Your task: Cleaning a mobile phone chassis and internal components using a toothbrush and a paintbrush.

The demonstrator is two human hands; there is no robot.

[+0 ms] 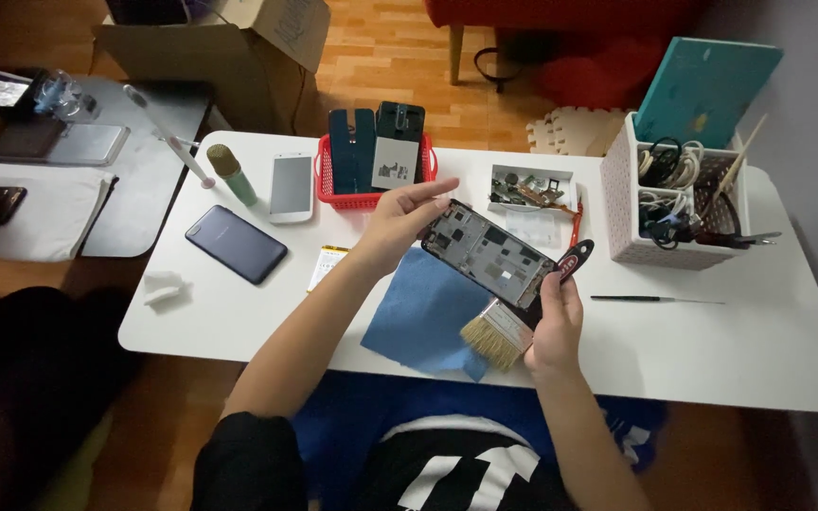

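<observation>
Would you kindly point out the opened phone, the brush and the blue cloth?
opened phone point(485, 254), head view, middle of its exposed inside.
brush point(496, 343), head view, on the pale bristles.
blue cloth point(418, 317), head view, its bare middle.

Bare tabletop rightward — organizer behind

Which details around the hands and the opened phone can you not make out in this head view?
- Opened black phone frame: tiny circuit parts too small to tell apart.
- Wooden paintbrush: handle hidden by right hand.
- White cable organiser box: contents tangled, dim.
- Cardboard box: cut off by top edge.
</observation>
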